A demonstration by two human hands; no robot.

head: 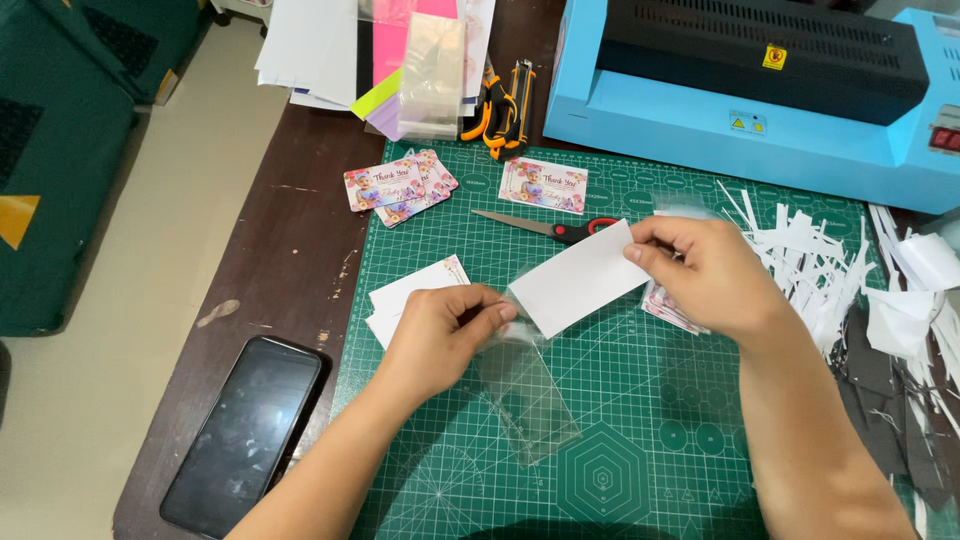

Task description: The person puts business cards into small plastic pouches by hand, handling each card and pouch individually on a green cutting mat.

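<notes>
- White rectangular paper card (580,280), blank face up, sits at frame centre above the green gridded cutting mat (640,420).
- Right hand (700,275) pinches the card's upper-right end, thumb and fingers closed on it.
- Left hand (445,330) pinches the mouth of a clear plastic sleeve (525,390), fingertips together on the film.
- Handling, as judged: card is light and fairly stiff, best held by its edges; sleeve is thin, limp and slippery.
- Card's long axis runs lower left to upper right; its lower-left end meets the sleeve mouth. Sleeve trails toward the lower right.

Home craft desk, green cutting mat (620,420), blue laminator (700,110), scissors (550,226)
</notes>
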